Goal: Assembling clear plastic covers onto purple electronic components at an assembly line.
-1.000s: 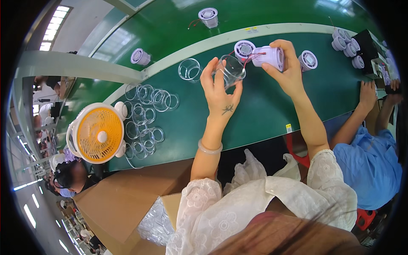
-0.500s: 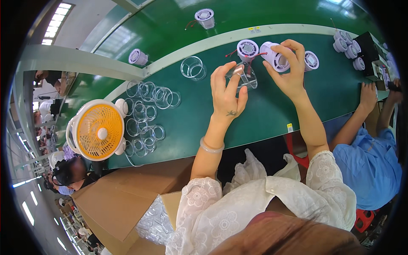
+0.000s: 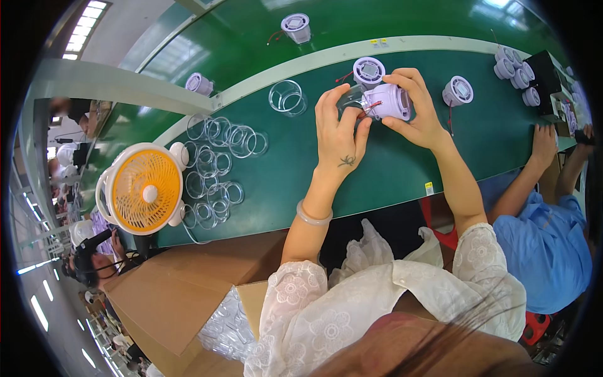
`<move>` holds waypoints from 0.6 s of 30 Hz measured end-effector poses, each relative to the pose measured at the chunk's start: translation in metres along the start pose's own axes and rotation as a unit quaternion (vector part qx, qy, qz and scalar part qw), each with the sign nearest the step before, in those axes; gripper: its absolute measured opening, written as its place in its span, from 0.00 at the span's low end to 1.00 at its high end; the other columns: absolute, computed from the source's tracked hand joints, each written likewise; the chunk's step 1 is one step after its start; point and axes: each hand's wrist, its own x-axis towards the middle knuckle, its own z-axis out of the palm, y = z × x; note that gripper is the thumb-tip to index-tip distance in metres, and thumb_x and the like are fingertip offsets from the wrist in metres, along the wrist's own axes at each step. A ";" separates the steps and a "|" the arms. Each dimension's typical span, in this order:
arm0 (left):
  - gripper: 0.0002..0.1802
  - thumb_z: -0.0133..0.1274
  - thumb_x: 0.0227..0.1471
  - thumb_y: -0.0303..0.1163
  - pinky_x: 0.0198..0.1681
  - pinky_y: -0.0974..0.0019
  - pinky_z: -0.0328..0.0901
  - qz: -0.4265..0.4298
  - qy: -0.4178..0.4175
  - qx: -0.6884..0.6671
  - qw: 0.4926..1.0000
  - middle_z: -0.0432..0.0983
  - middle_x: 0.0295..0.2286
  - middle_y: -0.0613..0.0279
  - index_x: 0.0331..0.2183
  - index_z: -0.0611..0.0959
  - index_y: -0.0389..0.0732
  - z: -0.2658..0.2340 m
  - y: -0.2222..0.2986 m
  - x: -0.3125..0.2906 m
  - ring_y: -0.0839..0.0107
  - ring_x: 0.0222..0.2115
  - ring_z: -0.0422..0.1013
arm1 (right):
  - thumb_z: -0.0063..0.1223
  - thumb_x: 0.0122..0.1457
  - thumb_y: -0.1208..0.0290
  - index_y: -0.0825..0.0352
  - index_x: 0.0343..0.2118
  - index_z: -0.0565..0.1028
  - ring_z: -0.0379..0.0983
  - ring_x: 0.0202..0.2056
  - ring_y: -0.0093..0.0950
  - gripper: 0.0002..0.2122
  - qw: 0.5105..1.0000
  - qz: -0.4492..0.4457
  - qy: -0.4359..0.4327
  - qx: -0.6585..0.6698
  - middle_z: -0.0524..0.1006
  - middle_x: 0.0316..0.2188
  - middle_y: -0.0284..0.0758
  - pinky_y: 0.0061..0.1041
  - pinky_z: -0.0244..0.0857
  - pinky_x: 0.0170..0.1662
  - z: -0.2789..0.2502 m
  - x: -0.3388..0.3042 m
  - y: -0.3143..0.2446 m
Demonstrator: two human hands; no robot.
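My left hand (image 3: 339, 125) is closed around a clear plastic cup (image 3: 353, 100) with its mouth turned to the right. In my right hand (image 3: 416, 110) is a lilac round housing (image 3: 394, 102), lying on its side with red wires (image 3: 375, 104) coming out toward the cup. The two parts meet or nearly meet between my hands; my fingers hide part of the joint. Just behind them a second lilac housing (image 3: 369, 71) stands on the green table, and another lilac housing (image 3: 458, 91) stands to the right with its red wire hanging down.
Several clear cups (image 3: 213, 163) cluster at the left beside an orange and white fan (image 3: 149, 188). One clear cup (image 3: 287, 98) stands apart. An open cardboard box (image 3: 182, 295) sits below the table edge. At the right, a co-worker's arm (image 3: 534, 157) rests near more lilac housings (image 3: 520, 77).
The lilac housing in my right hand has turned onto its side and moved left against the clear cup. My left hand has tilted the cup toward it.
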 end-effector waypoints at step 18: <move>0.17 0.57 0.37 0.34 0.28 0.67 0.59 -0.031 0.097 -0.145 0.984 0.63 0.25 0.59 0.14 0.67 0.37 0.006 -0.005 -0.006 0.68 0.30 0.63 | 0.40 0.49 0.62 0.72 0.34 0.66 0.64 0.32 0.33 0.16 0.977 -0.052 -0.111 0.173 0.67 0.31 0.41 0.26 0.58 0.36 -0.002 -0.003 0.017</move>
